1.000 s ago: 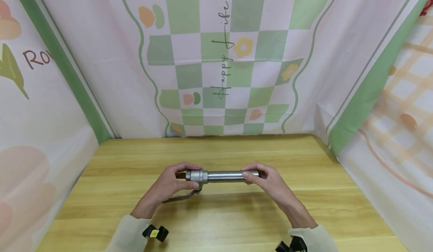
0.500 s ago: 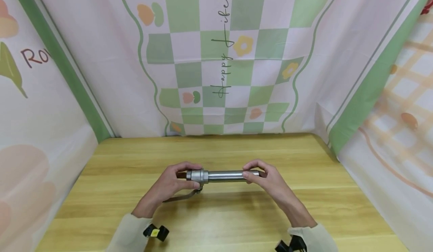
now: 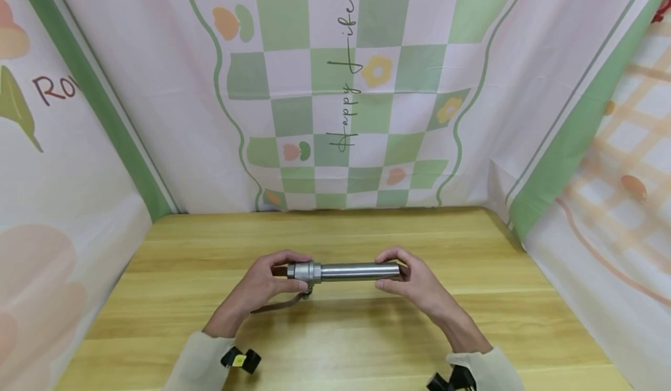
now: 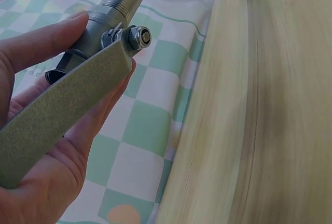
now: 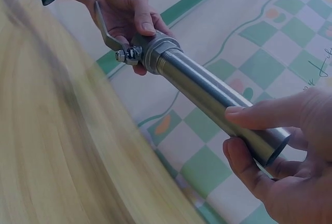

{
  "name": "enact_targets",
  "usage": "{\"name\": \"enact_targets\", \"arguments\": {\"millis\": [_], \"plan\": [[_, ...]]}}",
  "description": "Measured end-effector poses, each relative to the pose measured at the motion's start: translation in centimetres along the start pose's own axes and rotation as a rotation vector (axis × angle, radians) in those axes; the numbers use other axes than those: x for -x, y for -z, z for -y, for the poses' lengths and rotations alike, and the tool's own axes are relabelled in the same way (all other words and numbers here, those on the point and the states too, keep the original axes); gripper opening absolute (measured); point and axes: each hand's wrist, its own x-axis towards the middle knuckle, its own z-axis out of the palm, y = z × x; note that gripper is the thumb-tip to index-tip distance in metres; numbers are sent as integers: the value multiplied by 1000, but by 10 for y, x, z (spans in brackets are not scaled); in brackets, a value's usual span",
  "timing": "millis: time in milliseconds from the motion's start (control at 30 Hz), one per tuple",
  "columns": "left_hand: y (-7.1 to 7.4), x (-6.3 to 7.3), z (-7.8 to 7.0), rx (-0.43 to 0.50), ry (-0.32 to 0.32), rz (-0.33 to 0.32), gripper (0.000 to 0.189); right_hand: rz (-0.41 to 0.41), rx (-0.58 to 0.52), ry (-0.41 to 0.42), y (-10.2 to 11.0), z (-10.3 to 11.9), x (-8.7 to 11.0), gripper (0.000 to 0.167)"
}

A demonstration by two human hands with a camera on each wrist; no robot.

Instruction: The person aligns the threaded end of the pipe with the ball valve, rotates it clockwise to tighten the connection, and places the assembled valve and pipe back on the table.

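Note:
In the head view my left hand (image 3: 260, 281) grips a silver ball valve (image 3: 304, 272) between thumb and fingers. The valve's flat lever handle (image 4: 67, 107) is fixed by a nut (image 4: 140, 37) and slants back under that hand. A shiny steel pipe (image 3: 356, 271) extends rightward from the valve, some thread (image 5: 162, 62) showing where they meet. My right hand (image 3: 421, 280) curls loosely round the pipe's far end, its thumb low along the near side in the head view. The right wrist view shows the pipe's open end among the fingers. Valve and pipe are held above the table.
A wood-grain table (image 3: 335, 338) lies beneath both hands. Behind it hangs a green-and-white checked cloth (image 3: 335, 117), and patterned cloths flank both sides. Black wrist cameras (image 3: 241, 360) sit by the sleeves.
My right thumb has slid down from the pipe's top face to its lower near edge. The valve and pipe have shifted very slightly left; the left hand keeps its grip.

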Motion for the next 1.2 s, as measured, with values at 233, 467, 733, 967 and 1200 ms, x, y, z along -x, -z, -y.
{"name": "enact_targets", "arguments": {"millis": [233,467,733,967,1200], "plan": [[1,1,0,-9,0,-3,47,-11,10,-2,0,1,1,41],[1,0,1,-9,-3,-1,47,-13,13,-14,0,2,1,43],[1,0,0,-4,-5,1,48,-3,8,-42,1,3,2,44],[2,0,0,-5,-5,1,48,-5,12,-35,1,4,1,45],[1,0,0,0,-2,5,48,-7,10,-41,1,4,2,41]]}}
